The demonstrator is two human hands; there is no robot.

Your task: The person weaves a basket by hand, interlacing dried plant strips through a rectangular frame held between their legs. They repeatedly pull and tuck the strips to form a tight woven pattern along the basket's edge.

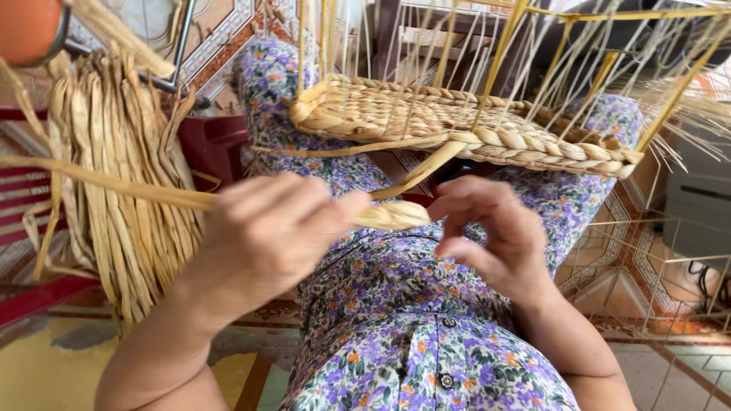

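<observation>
Just below the woven basket base [457, 125], both hands work a dried fibre strand [396, 216]. L hand [266, 232]: fingers [335, 207] clenched round the strand, thumb side up, pinching it where it thickens into a twisted pale end. R hand [487, 236]: fingers [464, 199] curled, tips close to that twisted end, just right of it; can't tell if they actually grip it or only touch.

Strand runs from the L hand two ways: one length goes left of the basket base, long and flat, past the frame edge; another flat length rises up & right to the near braided edge of the basket base and joins it there.

Basket base sits tilted on the person's knees, above the hands, thick braided rim w/ flatter weave inside. Thin upright fibres stick up from it, threaded along a yellow wire frame [609, 46] that stands over and right of the basket base.

Floral purple dress [396, 335] covers lap and knees under the basket base. Left of the basket base, a bundle of dried stalks [114, 190] hangs over a red bench [30, 228]. Patterned tile floor [632, 266] shows lower right of the basket base, w/ more wire frames [678, 304] there.
</observation>
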